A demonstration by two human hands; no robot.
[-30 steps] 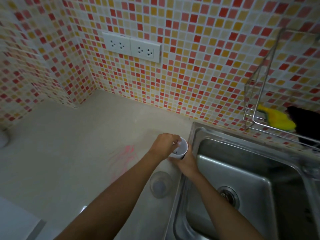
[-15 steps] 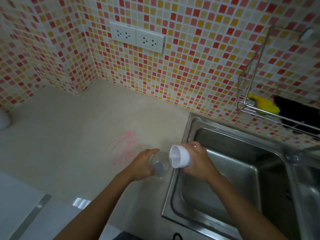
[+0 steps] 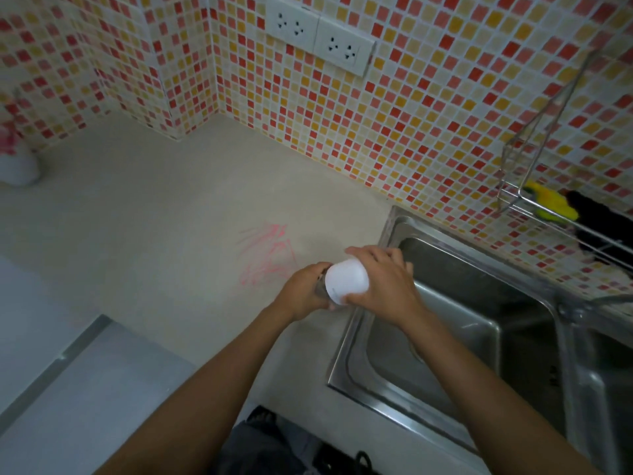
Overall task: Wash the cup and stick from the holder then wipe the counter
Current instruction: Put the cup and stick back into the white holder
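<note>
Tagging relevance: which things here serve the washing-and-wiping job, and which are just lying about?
In the job: white holder, clear cup, right hand, left hand, counter, pink marks, sink.
Lying about: wall sockets, white vase, wire rack.

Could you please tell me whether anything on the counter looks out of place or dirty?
Yes: pink-red scribbled streaks mark the pale counter just left of the sink, like a stain needing wiping.

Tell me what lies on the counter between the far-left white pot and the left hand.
Head view: bare counter, then red scribbles just short of the left hand.
</note>
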